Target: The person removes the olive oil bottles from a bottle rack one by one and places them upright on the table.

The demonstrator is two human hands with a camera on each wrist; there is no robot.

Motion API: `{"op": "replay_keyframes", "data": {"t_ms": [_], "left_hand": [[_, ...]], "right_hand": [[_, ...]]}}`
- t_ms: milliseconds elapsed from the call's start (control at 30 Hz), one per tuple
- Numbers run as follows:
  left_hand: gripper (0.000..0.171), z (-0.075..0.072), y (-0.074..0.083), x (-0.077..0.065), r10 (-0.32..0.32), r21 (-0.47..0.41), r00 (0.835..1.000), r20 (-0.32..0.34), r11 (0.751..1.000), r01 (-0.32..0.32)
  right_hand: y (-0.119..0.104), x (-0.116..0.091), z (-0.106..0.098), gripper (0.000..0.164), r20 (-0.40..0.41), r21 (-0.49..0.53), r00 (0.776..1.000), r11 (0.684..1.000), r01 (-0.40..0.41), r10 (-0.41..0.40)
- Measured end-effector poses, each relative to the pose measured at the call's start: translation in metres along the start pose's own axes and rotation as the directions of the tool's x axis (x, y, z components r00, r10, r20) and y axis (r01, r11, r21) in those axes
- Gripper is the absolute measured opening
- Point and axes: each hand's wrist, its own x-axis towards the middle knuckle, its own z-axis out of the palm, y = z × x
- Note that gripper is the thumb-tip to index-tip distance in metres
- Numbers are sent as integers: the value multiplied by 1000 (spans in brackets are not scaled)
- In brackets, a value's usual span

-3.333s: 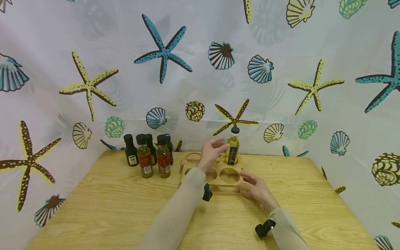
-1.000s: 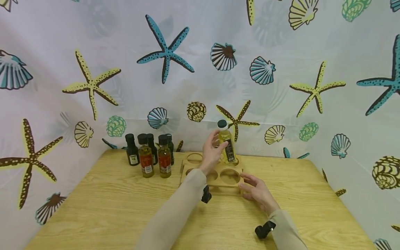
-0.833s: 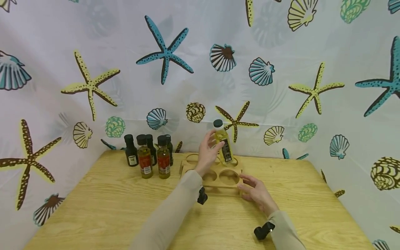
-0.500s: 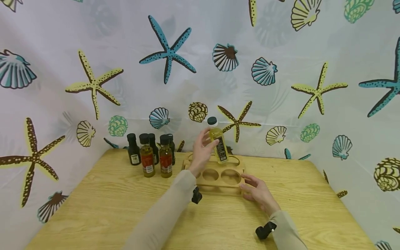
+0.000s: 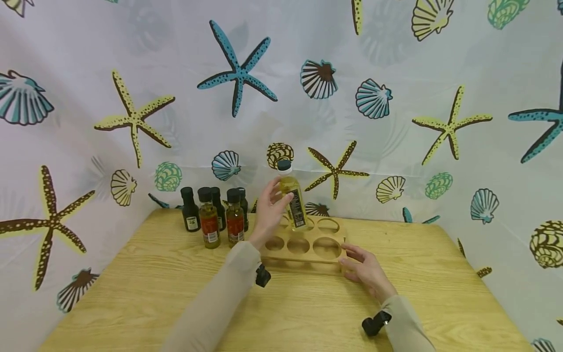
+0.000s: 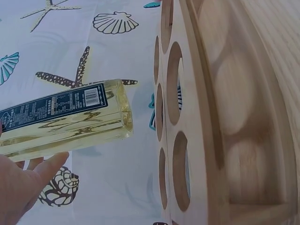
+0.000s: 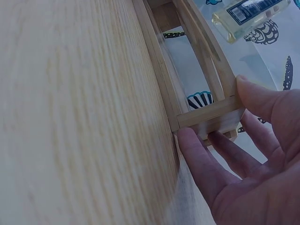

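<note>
My left hand (image 5: 269, 210) grips a clear bottle of yellow oil (image 5: 290, 191) with a dark green cap and black label. The bottle leans, cap to the left, in the air above the back row of the wooden bottle rack (image 5: 290, 257). Its flat base and barcode label show in the left wrist view, where only part of the hand (image 6: 28, 183) appears. At the rack's right end, my right hand (image 5: 366, 269) holds the end panel. In the right wrist view, thumb and fingers of that hand (image 7: 253, 168) spread across the panel's corners.
Left of the rack stand two red-labelled bottles of oil (image 5: 209, 222) with black caps. Several dark bottles (image 5: 190, 210) are grouped behind and beside them. The rack has two stepped rows of round holes. A patterned curtain (image 5: 387, 146) rises behind the wooden table (image 5: 132, 293).
Three seconds ago the oil bottle stood in the rack's back right hole beside my left hand. My left hand took hold, lifted it out and carried it left. My right hand stayed put.
</note>
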Motion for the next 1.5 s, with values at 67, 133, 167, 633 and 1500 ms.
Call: {"op": "replay_keyframes", "data": {"t_ms": [67, 133, 167, 633, 1500], "left_hand": [[57, -5, 3, -2, 0, 6, 1000, 2, 1000, 0], [56, -10, 9, -4, -5, -11, 1000, 12, 1000, 6], [55, -13, 13, -6, -6, -19, 1000, 21, 1000, 7], [54, -25, 30, -15, 47, 22, 997, 67, 999, -48], [53, -60, -3, -11, 78, 115, 995, 62, 990, -85]], "right_hand": [[0, 0, 0, 54, -7, 6, 1000, 1000, -4, 4], [0, 0, 0, 53, -7, 6, 1000, 1000, -4, 4], [0, 0, 0, 52, -9, 8, 1000, 1000, -8, 8], [-2, -1, -1, 53, 0, -10, 1000, 1000, 2, -2], [-1, 0, 0, 52, -6, -8, 1000, 1000, 7, -7]]}}
